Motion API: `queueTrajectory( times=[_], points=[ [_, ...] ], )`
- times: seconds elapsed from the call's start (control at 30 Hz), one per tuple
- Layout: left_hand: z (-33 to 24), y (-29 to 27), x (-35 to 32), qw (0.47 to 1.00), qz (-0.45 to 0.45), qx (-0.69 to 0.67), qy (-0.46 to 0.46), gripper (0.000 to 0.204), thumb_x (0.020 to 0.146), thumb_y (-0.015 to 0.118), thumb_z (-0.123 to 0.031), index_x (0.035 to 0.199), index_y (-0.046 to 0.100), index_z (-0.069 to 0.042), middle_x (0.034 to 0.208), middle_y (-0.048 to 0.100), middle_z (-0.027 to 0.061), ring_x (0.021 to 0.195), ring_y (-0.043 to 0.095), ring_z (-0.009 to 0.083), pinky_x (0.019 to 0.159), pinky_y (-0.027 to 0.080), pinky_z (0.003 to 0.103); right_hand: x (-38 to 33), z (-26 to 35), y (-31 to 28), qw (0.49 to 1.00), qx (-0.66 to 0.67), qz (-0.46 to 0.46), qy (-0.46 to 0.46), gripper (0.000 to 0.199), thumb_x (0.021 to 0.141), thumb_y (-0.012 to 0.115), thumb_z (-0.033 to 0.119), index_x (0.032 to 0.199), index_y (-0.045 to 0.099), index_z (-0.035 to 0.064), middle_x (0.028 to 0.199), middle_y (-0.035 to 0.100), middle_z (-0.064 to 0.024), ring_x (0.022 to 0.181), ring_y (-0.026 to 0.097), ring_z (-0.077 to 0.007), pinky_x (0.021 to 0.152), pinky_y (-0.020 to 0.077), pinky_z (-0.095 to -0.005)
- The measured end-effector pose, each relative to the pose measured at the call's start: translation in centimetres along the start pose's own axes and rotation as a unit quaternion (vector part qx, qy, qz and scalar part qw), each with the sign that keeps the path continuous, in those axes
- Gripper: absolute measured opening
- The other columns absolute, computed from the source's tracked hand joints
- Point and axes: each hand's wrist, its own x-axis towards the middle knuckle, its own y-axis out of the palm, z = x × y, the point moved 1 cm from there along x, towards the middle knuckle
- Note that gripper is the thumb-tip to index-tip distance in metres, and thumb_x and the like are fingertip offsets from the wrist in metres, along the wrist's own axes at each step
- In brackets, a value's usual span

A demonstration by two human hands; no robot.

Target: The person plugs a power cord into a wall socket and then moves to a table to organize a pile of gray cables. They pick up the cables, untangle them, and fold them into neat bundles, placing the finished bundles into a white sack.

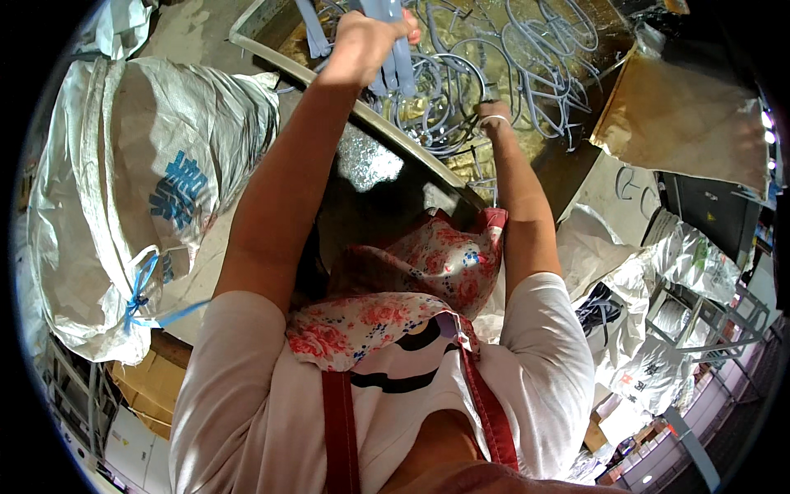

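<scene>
A: Over the work table (271,51), top of view, the left hand (362,41) is raised and closed in a fist round a bunch of grey-blue straps (395,49). The straps hang down from the fist, loose ends just above the table's pale rim.

B: And the other hand?

A: The right hand (494,111) is further in, lying on the heap of grey looped cords (494,66) spread across the table's yellowish top. Fingers curl down among the loops and a pale band sits at the wrist. Whether they actually pinch a cord, I cannot tell; the tips are hidden in the tangle.

B: So where does the material lie?

A: Straps in the left fist; cords scattered across the table ahead of both hands, some coiled, some overlapping.

B: Surroundings?

A: A big white woven sack (140,198) with a blue tie stands to the person's left, beside the table. More white bags (650,329) are piled low on the right. A tan sheet (683,123) lies at the table's right end. The person wears a floral apron (411,280) over a white shirt.
</scene>
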Motion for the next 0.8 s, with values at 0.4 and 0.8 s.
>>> queueTrajectory(
  times=[0.4, 0.8],
  points=[
    [6.0, 4.2, -1.7, 0.956, 0.021, 0.114, -0.27, 0.018, 0.074, 0.062, -0.004, 0.089, 0.057, 0.004, 0.079, 0.06, 0.0097, 0.068, 0.059, 0.0185, 0.056, 0.05, 0.033, -11.5, 14.9, -6.3, 0.905, 0.273, -0.156, -0.285, 0.031, 0.073, 0.067, 0.028, 0.071, 0.058, -0.0015, 0.059, 0.056, -0.0063, 0.053, 0.05, -0.0138, 0.051, 0.0427, -0.028],
    [1.7, 1.4, 0.3, 0.93, -0.012, -0.3, -0.214, 0.021, 0.081, 0.059, -0.019, 0.09, 0.056, 0.0, 0.083, 0.058, 0.0122, 0.075, 0.059, 0.0249, 0.068, 0.049, 0.04, -19.8, 12.3, -7.8, 0.943, 0.147, 0.101, -0.28, 0.039, 0.087, 0.054, 0.033, 0.098, 0.057, -0.0046, 0.082, 0.061, -0.0063, 0.075, 0.055, -0.011, 0.066, 0.0445, -0.0242]
  ],
)
